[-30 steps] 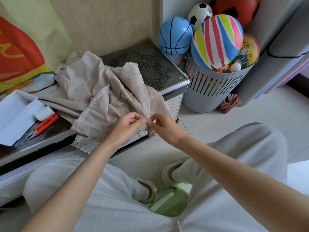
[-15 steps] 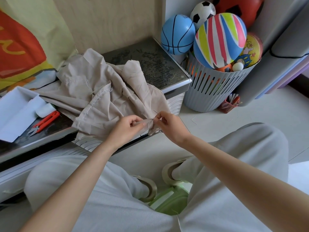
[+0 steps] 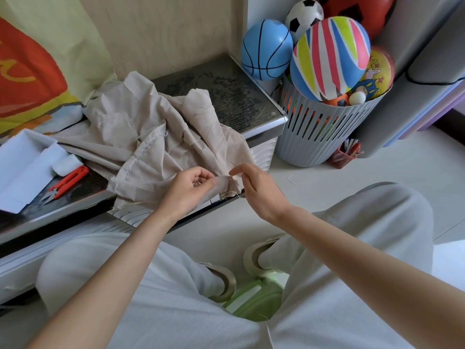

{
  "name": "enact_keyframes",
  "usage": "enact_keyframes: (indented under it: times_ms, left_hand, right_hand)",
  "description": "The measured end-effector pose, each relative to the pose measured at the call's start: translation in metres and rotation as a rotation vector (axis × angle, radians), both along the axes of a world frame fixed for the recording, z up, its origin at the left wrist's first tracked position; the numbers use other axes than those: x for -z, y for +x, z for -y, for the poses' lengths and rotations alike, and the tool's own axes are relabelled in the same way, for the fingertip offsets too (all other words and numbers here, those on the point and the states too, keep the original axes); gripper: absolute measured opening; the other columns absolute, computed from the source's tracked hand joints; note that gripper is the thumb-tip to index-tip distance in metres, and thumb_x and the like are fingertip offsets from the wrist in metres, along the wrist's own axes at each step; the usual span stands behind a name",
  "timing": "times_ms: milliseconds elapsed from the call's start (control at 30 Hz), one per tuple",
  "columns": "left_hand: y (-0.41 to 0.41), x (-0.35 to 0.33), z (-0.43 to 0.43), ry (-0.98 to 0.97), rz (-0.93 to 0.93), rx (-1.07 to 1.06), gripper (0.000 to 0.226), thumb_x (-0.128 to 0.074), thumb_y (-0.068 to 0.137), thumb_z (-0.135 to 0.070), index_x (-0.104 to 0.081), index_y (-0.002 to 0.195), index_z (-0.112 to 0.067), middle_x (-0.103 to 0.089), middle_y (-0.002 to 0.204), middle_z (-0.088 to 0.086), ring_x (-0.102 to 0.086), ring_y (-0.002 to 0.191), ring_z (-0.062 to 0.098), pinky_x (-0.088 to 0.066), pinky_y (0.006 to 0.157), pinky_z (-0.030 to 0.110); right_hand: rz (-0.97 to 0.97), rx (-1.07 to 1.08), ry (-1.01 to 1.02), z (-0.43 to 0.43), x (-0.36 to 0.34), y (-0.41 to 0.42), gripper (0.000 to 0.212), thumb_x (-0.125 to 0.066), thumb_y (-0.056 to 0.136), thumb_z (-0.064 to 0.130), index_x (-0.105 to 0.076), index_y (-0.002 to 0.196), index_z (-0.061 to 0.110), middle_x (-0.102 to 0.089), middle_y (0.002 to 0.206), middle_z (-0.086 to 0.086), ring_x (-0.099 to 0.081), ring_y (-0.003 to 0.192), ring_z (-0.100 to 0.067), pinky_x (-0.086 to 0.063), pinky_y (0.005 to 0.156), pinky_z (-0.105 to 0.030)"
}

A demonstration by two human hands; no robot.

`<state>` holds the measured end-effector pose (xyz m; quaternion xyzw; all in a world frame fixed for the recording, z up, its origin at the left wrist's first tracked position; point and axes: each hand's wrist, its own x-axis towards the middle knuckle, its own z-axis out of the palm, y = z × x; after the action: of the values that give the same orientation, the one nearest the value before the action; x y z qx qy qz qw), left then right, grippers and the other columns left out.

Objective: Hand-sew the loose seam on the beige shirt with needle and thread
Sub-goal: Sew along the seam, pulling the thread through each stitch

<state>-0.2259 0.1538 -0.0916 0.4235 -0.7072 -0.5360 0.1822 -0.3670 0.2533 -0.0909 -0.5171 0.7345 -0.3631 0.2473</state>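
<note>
**Supervisor:** Report hand status.

**Operator:** I am reading the left hand (image 3: 191, 188) as closed on cloth. Its fingers are curling in, and its thumb and forefinger are pinching the frayed edge of the beige shirt (image 3: 151, 139). The right hand (image 3: 259, 190) is closed as well, with thumb and forefinger pinching the needle (image 3: 234, 164) just beside that same edge. The needle is showing as a thin dark line angling up and to the left from the fingertips.

**Supervisor:** Location of the work piece?

**Operator:** I am seeing the shirt lying crumpled on the dark desk (image 3: 234, 96). Its near portion is hanging over the front edge, where both hands are meeting it. A pale strand (image 3: 237, 194) is hanging under the pinched edge. I cannot tell whether it is sewing thread or fraying.

**Supervisor:** Other items?

**Operator:** Red thread snips (image 3: 66, 181) are lying on the desk to the left of the shirt, just beside folded white fabric (image 3: 22, 170). A grey slotted basket (image 3: 324, 137) is standing on the floor at the desk's right end. A striped ball (image 3: 329, 56) is sitting on top of it, and a blue basketball (image 3: 266, 50) is sitting just to the left of that ball.
</note>
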Motion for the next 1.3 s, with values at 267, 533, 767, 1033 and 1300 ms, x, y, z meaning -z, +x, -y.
enact_keyframes:
  times_ms: [267,533,767,1033,1300]
  left_hand:
    - [-0.001,-0.003,-0.001,-0.008,-0.007,-0.020,0.015,-0.062,0.089,-0.008,-0.061,0.077,-0.017,-0.057,0.071,-0.001,-0.049,0.070,0.011,-0.039,0.064,0.012]
    - [-0.001,-0.001,0.001,-0.019,-0.011,-0.020,0.016,-0.061,0.090,-0.009,-0.060,0.078,-0.019,-0.059,0.070,-0.005,-0.050,0.064,0.003,-0.040,0.064,0.009]
    - [-0.002,-0.003,-0.001,-0.025,-0.010,-0.012,0.018,-0.060,0.089,-0.005,-0.059,0.078,-0.018,-0.059,0.070,-0.004,-0.052,0.060,-0.005,-0.041,0.066,0.009]
    - [0.001,0.000,-0.005,-0.066,0.009,0.028,0.016,-0.065,0.085,-0.006,-0.064,0.076,-0.019,-0.062,0.071,0.002,-0.053,0.067,0.011,-0.044,0.068,0.025]
    - [-0.004,-0.004,-0.009,-0.082,-0.060,-0.032,0.012,-0.063,0.088,-0.007,-0.062,0.081,-0.016,-0.065,0.073,0.000,-0.058,0.065,0.000,-0.043,0.063,0.009]
  right_hand:
    - [-0.044,-0.047,-0.045,-0.011,0.002,0.005,0.018,-0.040,0.098,0.008,-0.058,0.101,0.010,-0.046,0.053,0.020,-0.050,0.051,0.001,-0.033,0.051,-0.017]
    - [-0.026,-0.050,0.014,-0.010,0.008,0.008,0.016,-0.046,0.097,0.012,-0.062,0.101,0.011,-0.043,0.048,0.021,-0.049,0.051,0.001,-0.033,0.053,-0.012]
    - [-0.024,-0.036,0.048,-0.004,0.011,0.012,0.018,-0.045,0.096,0.013,-0.062,0.100,0.012,-0.044,0.050,0.012,-0.042,0.048,-0.011,-0.031,0.056,-0.027]
    - [-0.015,-0.021,0.075,0.005,0.008,0.020,0.019,-0.042,0.095,0.013,-0.061,0.096,0.011,-0.058,0.068,-0.002,-0.046,0.061,-0.023,-0.037,0.060,-0.030]
    - [0.168,0.037,0.100,0.016,0.004,0.023,0.013,-0.039,0.100,0.022,-0.048,0.092,0.017,-0.066,0.061,-0.004,-0.061,0.066,-0.019,-0.045,0.059,-0.020]
